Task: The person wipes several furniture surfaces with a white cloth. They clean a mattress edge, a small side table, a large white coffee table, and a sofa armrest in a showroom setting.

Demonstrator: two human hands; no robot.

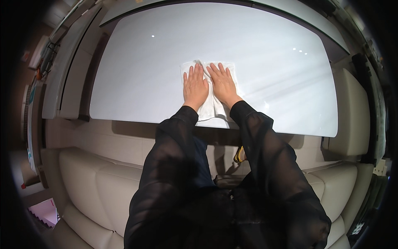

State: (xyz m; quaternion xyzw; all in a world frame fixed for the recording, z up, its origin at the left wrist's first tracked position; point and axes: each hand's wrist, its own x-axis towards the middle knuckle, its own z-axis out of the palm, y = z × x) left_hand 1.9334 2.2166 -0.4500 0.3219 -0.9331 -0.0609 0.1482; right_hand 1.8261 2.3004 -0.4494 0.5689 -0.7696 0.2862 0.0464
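A white cloth (212, 109) lies spread on the glossy white tabletop (140, 74), close to its near edge. Folds run down its middle, and a small ridge of fabric rises at its far side. My left hand (196, 88) rests palm down on the left half of the cloth. Flat on the right half lies my right hand (224, 85), turned slightly inward. Both hands have extended fingers and grip nothing; the palms hide part of the cloth.
A beige leather sofa (90, 174) stands behind and around me. Beyond the table's right end is a beige padded stool (349, 112). A low cabinet (77, 62) stands to the left. Light reflections and streaks show on the tabletop.
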